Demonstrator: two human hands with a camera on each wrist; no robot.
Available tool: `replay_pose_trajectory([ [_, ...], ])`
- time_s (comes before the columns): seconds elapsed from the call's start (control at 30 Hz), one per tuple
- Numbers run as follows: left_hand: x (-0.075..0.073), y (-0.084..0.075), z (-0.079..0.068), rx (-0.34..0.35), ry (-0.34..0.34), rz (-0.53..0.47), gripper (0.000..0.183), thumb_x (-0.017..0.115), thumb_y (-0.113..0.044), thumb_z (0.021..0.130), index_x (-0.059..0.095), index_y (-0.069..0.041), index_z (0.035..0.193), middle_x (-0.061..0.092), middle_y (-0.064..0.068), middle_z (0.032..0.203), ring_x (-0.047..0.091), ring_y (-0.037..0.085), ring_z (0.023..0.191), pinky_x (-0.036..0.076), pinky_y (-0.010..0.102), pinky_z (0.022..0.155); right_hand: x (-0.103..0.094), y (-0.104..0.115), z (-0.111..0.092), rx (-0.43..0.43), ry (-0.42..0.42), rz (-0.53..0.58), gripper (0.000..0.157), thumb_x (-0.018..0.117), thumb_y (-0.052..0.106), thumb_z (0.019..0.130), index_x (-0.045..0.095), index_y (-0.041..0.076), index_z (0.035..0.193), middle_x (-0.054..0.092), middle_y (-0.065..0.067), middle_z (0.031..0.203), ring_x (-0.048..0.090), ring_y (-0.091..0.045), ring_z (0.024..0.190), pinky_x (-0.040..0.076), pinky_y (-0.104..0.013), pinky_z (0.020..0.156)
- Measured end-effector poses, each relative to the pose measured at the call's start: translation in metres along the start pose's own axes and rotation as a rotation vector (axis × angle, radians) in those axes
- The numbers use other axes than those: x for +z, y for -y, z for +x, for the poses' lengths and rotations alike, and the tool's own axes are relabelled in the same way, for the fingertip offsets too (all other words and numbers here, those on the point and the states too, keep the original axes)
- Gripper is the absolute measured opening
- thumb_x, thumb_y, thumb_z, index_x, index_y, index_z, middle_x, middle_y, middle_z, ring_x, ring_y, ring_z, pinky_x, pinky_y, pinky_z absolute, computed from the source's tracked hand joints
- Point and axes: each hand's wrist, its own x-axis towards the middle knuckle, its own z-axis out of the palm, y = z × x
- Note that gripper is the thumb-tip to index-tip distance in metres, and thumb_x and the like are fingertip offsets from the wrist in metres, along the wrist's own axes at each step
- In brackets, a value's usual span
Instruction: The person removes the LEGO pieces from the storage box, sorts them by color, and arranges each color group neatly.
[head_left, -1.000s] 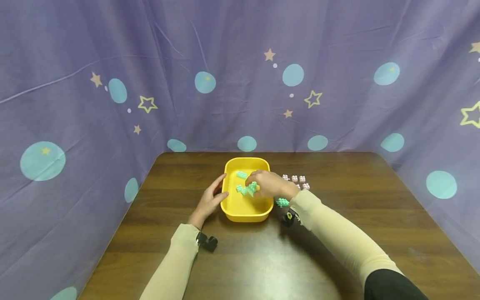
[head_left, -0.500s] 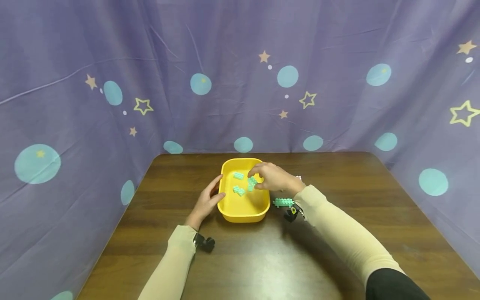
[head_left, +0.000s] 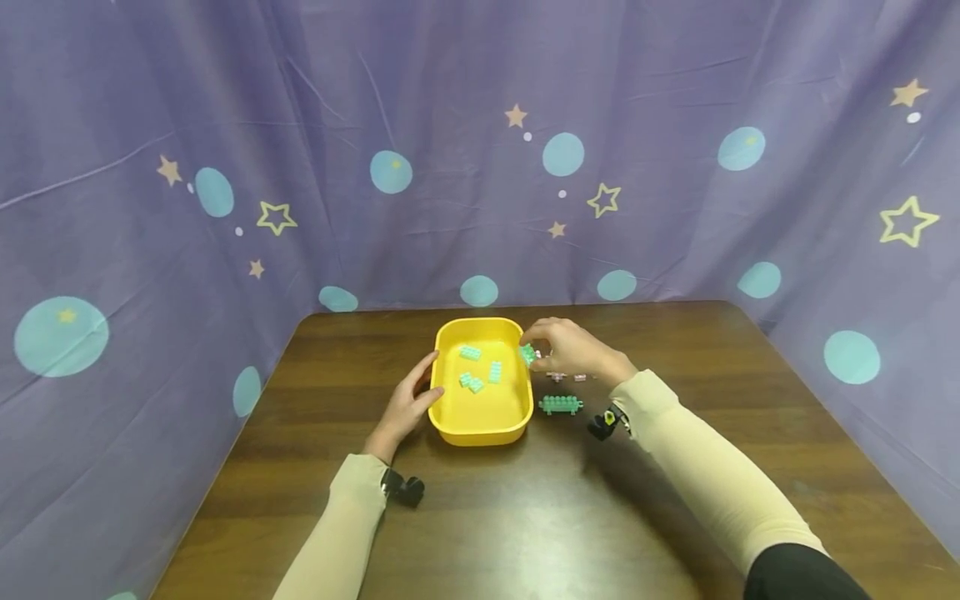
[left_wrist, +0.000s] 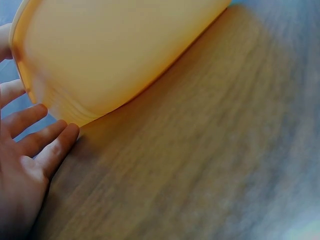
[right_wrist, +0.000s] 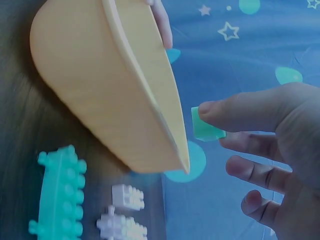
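Note:
A yellow plastic bin (head_left: 482, 438) stands on the table. My left hand (head_left: 402, 412) holds its left side; in the left wrist view several fingers (left_wrist: 55, 142) lie against the outer wall. In the head view my right hand (head_left: 573, 348) is at the bin's right rim, pinching a small green toy building block (right_wrist: 206, 127) between thumb and forefinger, its other fingers loosely bent. Several light green blocks (head_left: 470, 353) lie inside the bin. A longer green studded block piece (head_left: 561, 405) with side pegs lies on the table right of the bin.
Small pale pink blocks (right_wrist: 127, 197) lie on the table beyond the green piece, partly hidden by the right hand in the head view. The brown wooden table (head_left: 480, 517) ends at a purple curtain (head_left: 450, 233) printed with stars and circles.
My right hand has moved from over the bin's inside to its right rim, with a green block in its fingers. Another green block lies in the bin where it was. The left hand stays on the bin.

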Motion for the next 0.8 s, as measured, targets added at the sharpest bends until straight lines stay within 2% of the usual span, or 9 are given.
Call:
replay_pose_trajectory([
  [0.13,0.001,0.001,0.000,0.010,0.002,0.010,0.065,0.057,-0.001,0.094,0.026,0.005,0.151,0.035,0.039,0.145,0.039,0.057,0.128,0.050,0.017,0.085,-0.003,-0.007,-0.014,0.020,-0.026,-0.006,0.037,0.080,0.022,0.078,0.072,0.012,0.112,0.068,-0.002,0.110,0.063,-0.021,0.094,0.051,-0.038,0.084],
  [0.33,0.001,0.000,0.001,0.036,-0.003,0.040,0.064,0.057,0.001,0.093,0.027,0.007,0.150,0.036,0.039,0.144,0.040,0.057,0.128,0.049,0.017,0.086,-0.004,-0.018,-0.035,0.036,-0.074,0.005,0.035,0.081,0.014,0.074,0.072,0.011,0.107,0.069,-0.002,0.105,0.064,-0.022,0.095,0.052,-0.038,0.083],
  [0.53,0.000,0.000,0.000,0.033,0.003,0.041,0.064,0.057,0.001,0.094,0.026,0.008,0.150,0.033,0.037,0.147,0.040,0.056,0.129,0.049,0.016,0.085,-0.004,-0.026,-0.053,0.077,-0.082,0.010,0.037,0.081,0.015,0.074,0.072,0.010,0.109,0.069,-0.003,0.108,0.063,-0.024,0.100,0.051,-0.039,0.086],
  [0.67,0.002,0.001,-0.001,0.028,0.006,0.020,0.064,0.056,0.001,0.094,0.026,0.008,0.150,0.031,0.039,0.147,0.039,0.057,0.128,0.049,0.015,0.085,-0.004,-0.031,-0.065,0.096,-0.081,0.025,0.038,0.080,0.016,0.075,0.072,0.007,0.111,0.069,-0.005,0.107,0.065,-0.026,0.091,0.052,-0.036,0.078],
  [0.8,0.002,0.001,0.000,0.036,0.005,0.019,0.064,0.057,0.002,0.094,0.026,0.008,0.150,0.032,0.039,0.146,0.039,0.057,0.128,0.049,0.015,0.086,-0.003,-0.037,-0.077,0.109,-0.093,0.021,0.038,0.081,0.018,0.076,0.072,0.008,0.111,0.070,-0.005,0.107,0.066,-0.028,0.092,0.052,-0.038,0.079],
])
